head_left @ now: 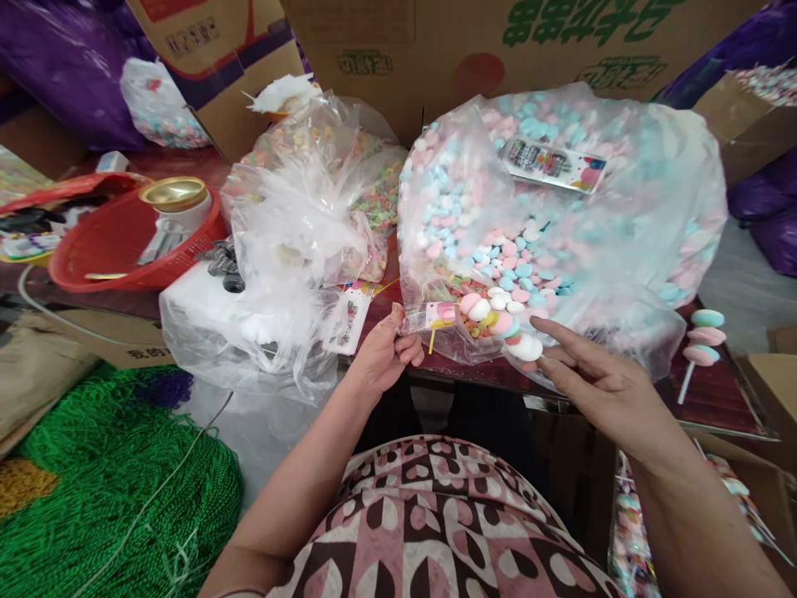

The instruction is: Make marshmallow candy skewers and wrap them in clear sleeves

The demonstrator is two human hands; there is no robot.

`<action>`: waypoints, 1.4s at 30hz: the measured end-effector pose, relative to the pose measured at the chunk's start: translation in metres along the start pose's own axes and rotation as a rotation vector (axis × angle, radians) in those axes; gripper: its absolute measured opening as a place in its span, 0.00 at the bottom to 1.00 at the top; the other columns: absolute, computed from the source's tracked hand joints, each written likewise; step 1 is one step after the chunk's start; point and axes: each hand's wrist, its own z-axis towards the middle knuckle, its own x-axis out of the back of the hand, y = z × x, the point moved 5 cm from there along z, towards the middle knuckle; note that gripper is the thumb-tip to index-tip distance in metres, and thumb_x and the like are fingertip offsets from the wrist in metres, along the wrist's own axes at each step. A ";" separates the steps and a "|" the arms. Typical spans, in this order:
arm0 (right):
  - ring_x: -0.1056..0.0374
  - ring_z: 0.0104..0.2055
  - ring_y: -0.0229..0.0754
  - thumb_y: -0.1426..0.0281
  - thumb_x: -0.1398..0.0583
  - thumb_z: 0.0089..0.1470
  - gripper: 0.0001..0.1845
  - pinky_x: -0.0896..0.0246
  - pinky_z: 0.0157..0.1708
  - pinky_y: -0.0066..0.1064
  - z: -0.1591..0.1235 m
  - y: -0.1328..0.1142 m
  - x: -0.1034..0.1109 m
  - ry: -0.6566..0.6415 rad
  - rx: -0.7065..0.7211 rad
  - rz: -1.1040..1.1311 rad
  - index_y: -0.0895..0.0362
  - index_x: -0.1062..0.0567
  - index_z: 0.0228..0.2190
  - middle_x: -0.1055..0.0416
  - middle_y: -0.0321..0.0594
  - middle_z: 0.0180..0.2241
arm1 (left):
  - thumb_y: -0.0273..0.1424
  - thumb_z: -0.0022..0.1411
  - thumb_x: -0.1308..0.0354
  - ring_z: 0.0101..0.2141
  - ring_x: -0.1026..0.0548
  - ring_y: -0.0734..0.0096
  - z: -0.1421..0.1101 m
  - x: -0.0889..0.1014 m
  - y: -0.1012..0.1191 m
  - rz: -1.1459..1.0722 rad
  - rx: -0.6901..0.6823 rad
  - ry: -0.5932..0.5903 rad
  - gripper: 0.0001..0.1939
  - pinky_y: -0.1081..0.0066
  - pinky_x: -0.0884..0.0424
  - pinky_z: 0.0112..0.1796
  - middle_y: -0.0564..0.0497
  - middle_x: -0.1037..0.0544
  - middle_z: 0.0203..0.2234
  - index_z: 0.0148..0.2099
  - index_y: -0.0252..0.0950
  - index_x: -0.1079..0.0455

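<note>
My left hand (389, 349) is closed, thumb against fingers, on the end of a small clear plastic bag with a pink and yellow print (440, 315). A marshmallow skewer (501, 324) of white, pink and blue pieces, with gummy-coloured bits between, extends rightward from the bag; whether it lies inside the film I cannot tell. My right hand (598, 386) has its fingers apart, index and thumb tips close to the white end marshmallow. Behind them lies a large clear bag of pink, blue and white marshmallows (520, 264). Several gummy rings (478, 322) show beneath the skewer.
A finished-looking marshmallow stick (706, 336) lies at the table's right edge. A stack of printed packets (548, 164) rests on the large bag. Leftward are crumpled plastic bags (292, 241), a red basket (93, 257) with a gold-lidded jar (175, 195), and green cord (137, 465) below.
</note>
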 end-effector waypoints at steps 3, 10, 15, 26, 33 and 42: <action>0.28 0.31 0.37 0.58 0.41 0.59 0.28 0.32 0.32 0.26 -0.002 0.001 0.000 0.000 0.051 -0.077 0.54 0.29 0.58 0.19 0.39 0.33 | 0.50 0.54 0.36 0.13 0.49 0.83 0.000 0.001 0.000 0.007 -0.004 0.008 0.25 0.77 0.39 0.19 0.64 0.51 0.13 0.27 0.37 0.42; 0.24 0.33 0.40 0.60 0.41 0.59 0.27 0.29 0.33 0.27 -0.007 -0.001 0.008 0.077 0.104 -0.156 0.54 0.29 0.58 0.19 0.38 0.33 | 0.51 0.55 0.37 0.14 0.48 0.83 0.000 0.000 0.002 0.046 -0.022 0.024 0.25 0.77 0.38 0.19 0.63 0.48 0.13 0.26 0.36 0.42; 0.26 0.26 0.39 0.62 0.42 0.59 0.26 0.33 0.24 0.25 -0.006 -0.008 0.005 0.061 0.174 -0.276 0.56 0.28 0.57 0.19 0.39 0.31 | 0.51 0.54 0.36 0.13 0.48 0.83 0.000 -0.001 0.000 0.062 -0.013 0.025 0.26 0.77 0.38 0.19 0.64 0.48 0.12 0.27 0.37 0.42; 0.22 0.35 0.51 0.62 0.45 0.61 0.22 0.28 0.36 0.39 -0.006 -0.003 0.007 0.070 0.348 -0.433 0.53 0.25 0.54 0.19 0.45 0.36 | 0.49 0.51 0.32 0.13 0.44 0.84 -0.001 0.005 0.007 0.255 -0.082 0.113 0.25 0.76 0.37 0.19 0.64 0.47 0.12 0.26 0.37 0.40; 0.21 0.37 0.47 0.63 0.43 0.60 0.18 0.26 0.40 0.37 -0.008 0.001 -0.001 0.061 0.324 -0.291 0.52 0.23 0.49 0.19 0.41 0.39 | 0.47 0.47 0.30 0.12 0.43 0.85 -0.002 0.009 0.016 0.319 -0.137 0.189 0.23 0.77 0.39 0.18 0.64 0.43 0.13 0.28 0.36 0.36; 0.21 0.37 0.48 0.62 0.42 0.58 0.17 0.25 0.38 0.35 -0.006 0.008 -0.010 -0.016 0.252 -0.240 0.51 0.22 0.47 0.18 0.41 0.40 | 0.45 0.51 0.32 0.13 0.43 0.85 -0.004 0.001 0.021 0.371 -0.173 0.154 0.22 0.77 0.39 0.19 0.63 0.42 0.13 0.25 0.35 0.37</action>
